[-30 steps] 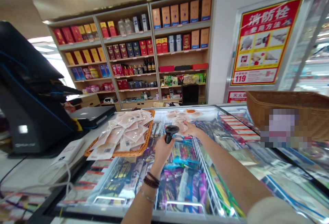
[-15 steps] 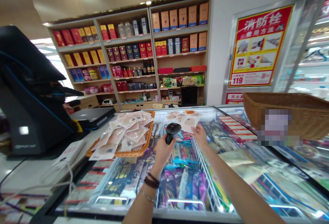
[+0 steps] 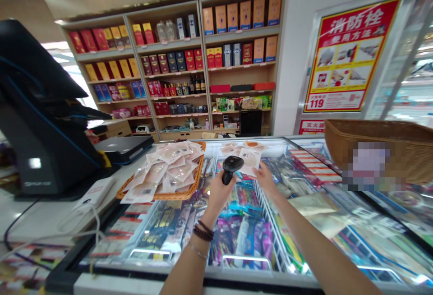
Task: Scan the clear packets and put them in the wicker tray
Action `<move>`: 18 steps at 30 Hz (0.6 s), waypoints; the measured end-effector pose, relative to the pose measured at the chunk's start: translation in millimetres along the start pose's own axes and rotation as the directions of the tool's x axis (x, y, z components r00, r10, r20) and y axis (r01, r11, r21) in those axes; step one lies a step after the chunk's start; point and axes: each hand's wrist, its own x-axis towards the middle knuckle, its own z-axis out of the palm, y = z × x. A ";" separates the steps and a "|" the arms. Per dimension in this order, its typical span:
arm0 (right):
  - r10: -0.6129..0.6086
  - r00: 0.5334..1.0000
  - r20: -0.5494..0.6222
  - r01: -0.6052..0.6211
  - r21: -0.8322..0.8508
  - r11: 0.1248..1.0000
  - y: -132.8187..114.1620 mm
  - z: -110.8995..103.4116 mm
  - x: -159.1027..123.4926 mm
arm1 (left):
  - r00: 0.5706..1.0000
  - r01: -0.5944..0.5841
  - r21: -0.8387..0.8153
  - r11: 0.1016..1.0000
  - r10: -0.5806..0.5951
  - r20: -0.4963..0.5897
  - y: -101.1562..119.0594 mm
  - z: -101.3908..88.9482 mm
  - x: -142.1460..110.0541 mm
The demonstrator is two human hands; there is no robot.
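Observation:
My left hand [image 3: 220,192] is closed around the handle of a black barcode scanner [image 3: 233,164], its head tilted toward the packet at the right. Between the fingers of my right hand [image 3: 266,180] is the lower right edge of a small clear-and-white packet [image 3: 250,160], its contents too small to make out. A few similar packets [image 3: 232,149] lie on the freezer glass just behind, one with something orange in it. Left of my hands, an orange wicker tray [image 3: 199,175] carries a heap of such flat packets [image 3: 172,164].
Under my arms is a glass-topped chest freezer [image 3: 149,263] with wire baskets of wrapped goods. A brown wicker basket [image 3: 416,150] stands at right. On the left are a black checkout terminal [image 3: 37,141], a flat black scale [image 3: 125,146] and a white cable [image 3: 96,223].
The scanner has shifted slightly right, closer to the packet, and its head has tilted a little. The packet stands more upright in my right hand. The camera view has moved slightly.

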 end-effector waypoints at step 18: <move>0.006 1.000 -0.005 -0.006 0.022 1.000 3.0 -2.1 1.9 | 0.999 0.001 -0.021 1.000 0.000 0.043 -6.4 -1.4 -0.2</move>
